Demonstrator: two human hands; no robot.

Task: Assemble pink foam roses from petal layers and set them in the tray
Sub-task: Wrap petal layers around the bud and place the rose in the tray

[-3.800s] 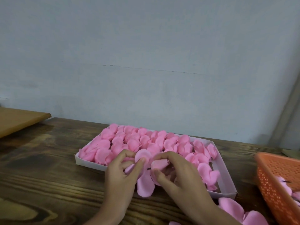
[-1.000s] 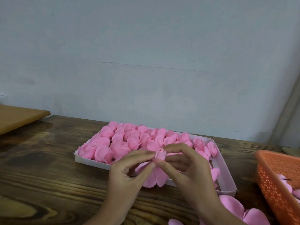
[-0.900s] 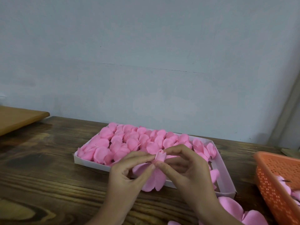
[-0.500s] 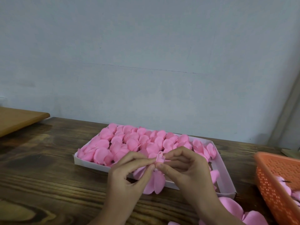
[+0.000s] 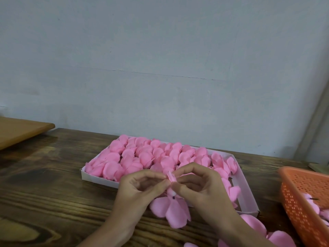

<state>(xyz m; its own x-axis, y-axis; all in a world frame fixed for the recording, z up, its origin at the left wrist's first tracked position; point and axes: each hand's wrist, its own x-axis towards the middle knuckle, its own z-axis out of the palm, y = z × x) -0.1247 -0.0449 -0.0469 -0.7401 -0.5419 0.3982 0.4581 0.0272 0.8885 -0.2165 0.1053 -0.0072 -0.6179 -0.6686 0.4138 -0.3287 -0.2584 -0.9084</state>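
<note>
Left hand (image 5: 140,191) and right hand (image 5: 201,189) pinch a rolled bud (image 5: 171,177), its petal layer (image 5: 173,211) hanging below — held just above the table (image 5: 53,193), in front of the near-full tray (image 5: 99,178). Best bet: steady the bud, ease petals up evenly w/o creasing foam.

This looks like a small hand-assembly craft workshop, not a home room. The work surface is a dark-stained, heavily grained wooden table (image 5: 44,202) pushed against a bare, pale blue-grey painted wall (image 5: 160,68). Just beyond the left hand (image 5: 140,189) and right hand (image 5: 201,188) lies a shallow white cardboard tray (image 5: 99,178) packed with rows of identical finished pink foam roses (image 5: 142,157), which points to batch production. Well to the right of the right hand stands an orange perforated plastic basket (image 5: 299,202) holding more pink pieces. Loose pink foam petal layers (image 5: 252,223) lie beside the right wrist. Both hands pinch a half-made pink foam rose (image 5: 176,211).
</note>
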